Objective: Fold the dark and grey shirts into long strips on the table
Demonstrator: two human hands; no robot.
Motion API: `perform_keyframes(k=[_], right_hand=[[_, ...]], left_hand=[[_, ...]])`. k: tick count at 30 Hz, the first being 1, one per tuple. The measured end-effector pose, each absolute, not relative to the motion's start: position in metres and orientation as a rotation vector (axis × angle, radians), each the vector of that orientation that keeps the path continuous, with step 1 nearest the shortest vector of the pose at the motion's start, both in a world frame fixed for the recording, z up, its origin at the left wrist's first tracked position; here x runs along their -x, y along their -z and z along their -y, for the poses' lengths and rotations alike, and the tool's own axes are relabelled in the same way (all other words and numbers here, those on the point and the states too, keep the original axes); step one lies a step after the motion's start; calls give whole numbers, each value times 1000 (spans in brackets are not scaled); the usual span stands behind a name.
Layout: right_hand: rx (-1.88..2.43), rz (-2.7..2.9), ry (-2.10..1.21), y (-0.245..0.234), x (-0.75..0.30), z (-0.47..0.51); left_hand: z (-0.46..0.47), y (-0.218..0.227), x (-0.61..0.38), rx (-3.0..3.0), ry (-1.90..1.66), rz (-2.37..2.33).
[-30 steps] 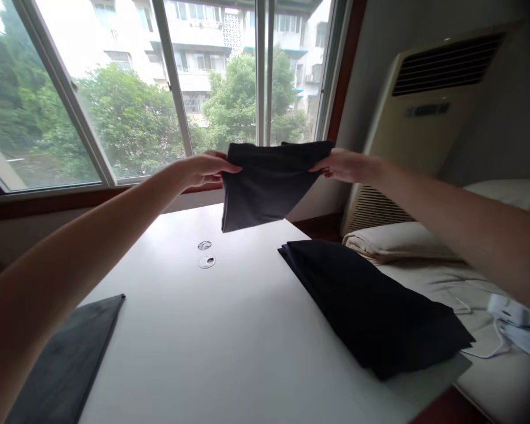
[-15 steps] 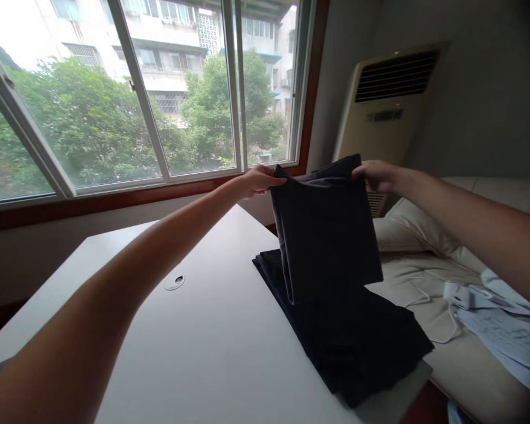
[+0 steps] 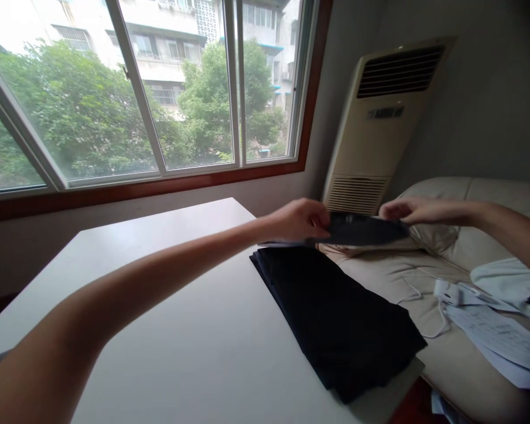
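Observation:
My left hand [image 3: 299, 220] and my right hand [image 3: 401, 209] each pinch one end of a small folded dark cloth [image 3: 362, 229]. The cloth is held flat and level, just above the far end of a stack of folded dark cloth [image 3: 340, 312] lying on the right side of the white table [image 3: 168, 306]. Both arms reach forward, the left one across the table, the right one over the bed.
A cream bed [image 3: 450, 330] with a pillow [image 3: 437, 238], a white cable [image 3: 441, 294] and papers [image 3: 499, 335] lies right of the table. A tall beige air conditioner [image 3: 380, 129] stands in the corner. A wide window [image 3: 150, 94] runs behind the table.
The small cloth hung down from both hands a second ago; it has since been carried right and lowered, and now lies level above the far end of the stack. The view turned right.

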State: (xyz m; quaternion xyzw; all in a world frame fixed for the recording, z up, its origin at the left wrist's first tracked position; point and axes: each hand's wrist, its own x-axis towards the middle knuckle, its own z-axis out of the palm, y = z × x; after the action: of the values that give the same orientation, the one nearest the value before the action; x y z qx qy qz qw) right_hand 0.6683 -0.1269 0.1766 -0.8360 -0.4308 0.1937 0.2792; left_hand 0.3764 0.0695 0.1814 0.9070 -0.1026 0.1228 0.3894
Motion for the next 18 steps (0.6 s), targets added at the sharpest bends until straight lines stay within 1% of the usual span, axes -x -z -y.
perform_keyframes(k=[1, 2, 3, 5, 8, 10, 12, 15, 18], right_hand=[[2318, 1166, -805, -171, -667, 137], [2403, 1119, -1003, -167, -665, 147], [2515, 1030, -1055, -164, -662, 155], [2726, 927, -997, -159, -657, 167], [2781, 1136, -897, -150, -657, 170], [2709, 1229, -946, -141, -659, 159], [2640, 1252, -1015, -128, -656, 138], [2508, 1431, -992, -109, -626, 91], [2401, 1717, -937, -96, -561, 38]], left_hand=[[-58, -170, -367, -2325, -165, 348], [-46, -159, -357, -2324, 13, 440], [-34, -148, -345, -2301, 191, 532], [-16, -132, -318, -2245, 469, 673], [-5, -121, -272, -2259, 633, 781], [-10, -119, -238, -2329, 616, 737], [-21, -118, -201, -2395, 531, 580], [-43, -109, -134, -2479, 337, 181], [-64, -81, -52, -2538, 113, -345]])
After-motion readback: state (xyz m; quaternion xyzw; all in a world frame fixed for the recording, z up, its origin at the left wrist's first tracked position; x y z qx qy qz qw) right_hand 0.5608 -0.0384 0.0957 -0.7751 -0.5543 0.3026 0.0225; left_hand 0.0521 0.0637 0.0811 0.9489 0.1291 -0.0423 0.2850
